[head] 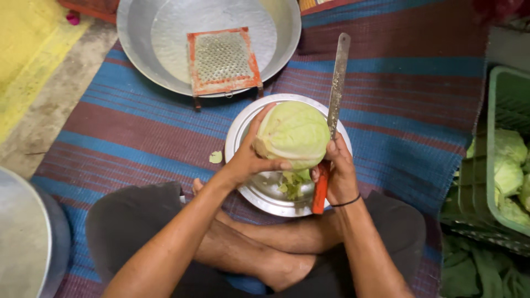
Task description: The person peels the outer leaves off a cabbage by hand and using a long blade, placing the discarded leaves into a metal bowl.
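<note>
- Over the steel plate (pixel 247 128), my left hand (pixel 245 161) held a pale green cabbage (pixel 293 134), with the fingers wrapped round its left side and the thumb pressed under its near edge.
- My right hand (pixel 338 174) was closed tight round the orange handle of a long knife (pixel 335 101).
- That knife stood almost straight up and down in the picture, with its grey blade pointing to the far side and lying along the right side of the cabbage.
- I could not tell if the blade had gone into the cabbage or only touched it.
- My right wrist wore a thin black band (pixel 348 203).
- Small green cabbage bits (pixel 292 185) lay on the plate, just under the cabbage on the near side.
- One little leaf piece (pixel 215 157) lay on the striped mat (pixel 132 132), just left of the plate.
- Far from me, a big silver bowl (pixel 138 33) sat on the mat, and a flat grater with an orange frame (pixel 223 60) rested inside it.
- On the right, a green crate (pixel 505 110) held more cabbages (pixel 508 165).
- Loose dark green leaves (pixel 480 273) lay on the floor near that crate.
- My legs were crossed on the mat, close to the plate.
- On the near left, a round silver pot (pixel 25 237) stood well apart from my hands.
</note>
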